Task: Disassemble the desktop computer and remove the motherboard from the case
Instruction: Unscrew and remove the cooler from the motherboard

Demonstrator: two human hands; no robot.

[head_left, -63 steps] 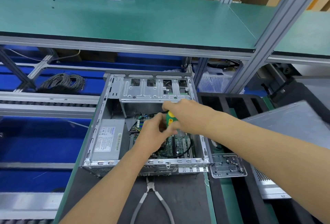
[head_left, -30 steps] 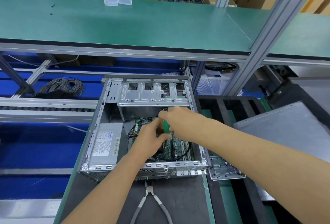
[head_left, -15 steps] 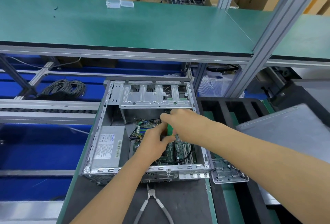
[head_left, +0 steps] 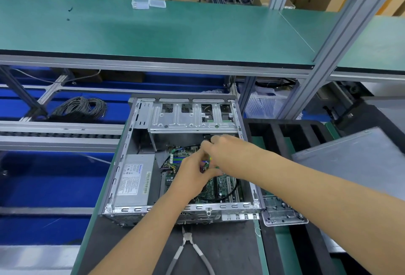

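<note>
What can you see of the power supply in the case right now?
The power supply is a plain grey metal box lying flat in the near-left corner of the open case, its long side along the left wall. A white label with small print, too fine to read, covers its top. A bundle of coloured wires runs between its far right end and the motherboard. Neither hand touches it.

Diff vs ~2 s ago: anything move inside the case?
Little. Both hands stayed over the motherboard in the case. The green-and-yellow handle in the right hand, plain earlier, is now nearly hidden; the left hand remains pinched beside it. Power supply, pliers and loose bracket unchanged.
</note>
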